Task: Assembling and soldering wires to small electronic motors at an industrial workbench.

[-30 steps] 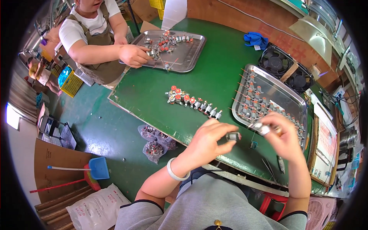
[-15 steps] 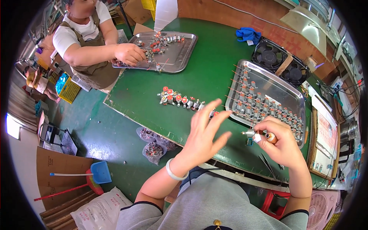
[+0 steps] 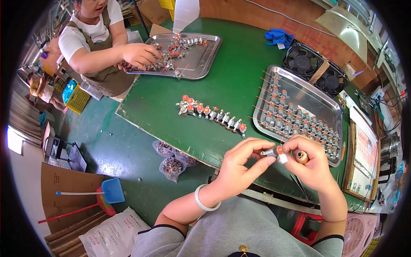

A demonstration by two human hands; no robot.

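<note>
Low in front of me, my left hand [image 3: 243, 163] pinches a small silver motor [image 3: 269, 152] with a red end between thumb and fingers. My right hand [image 3: 311, 165] is closed around a brown round-ended handle [image 3: 302, 157], and its fingertips also touch the motor's red end. A small white piece shows at those fingertips; what it is, I cannot tell. Beyond my left hand, a slanting row of similar motors [image 3: 224, 117] lies on the green table [image 3: 171, 128]. Next to my right hand, a metal tray [image 3: 317, 103] holds many such motors with thin red wires.
Across the table a person's hand [image 3: 141, 55] reaches over another metal tray [image 3: 201, 64] of motors. Two black fans [image 3: 302, 62] and a blue cloth [image 3: 278, 37] sit at the back right. Tweezers [image 3: 299, 185] lie near the front edge. A framed sheet [image 3: 361, 158] stands at the right.
My left hand has come down and right from above the motor row and taken hold of the motor at my right hand. The row's near end is now uncovered.
</note>
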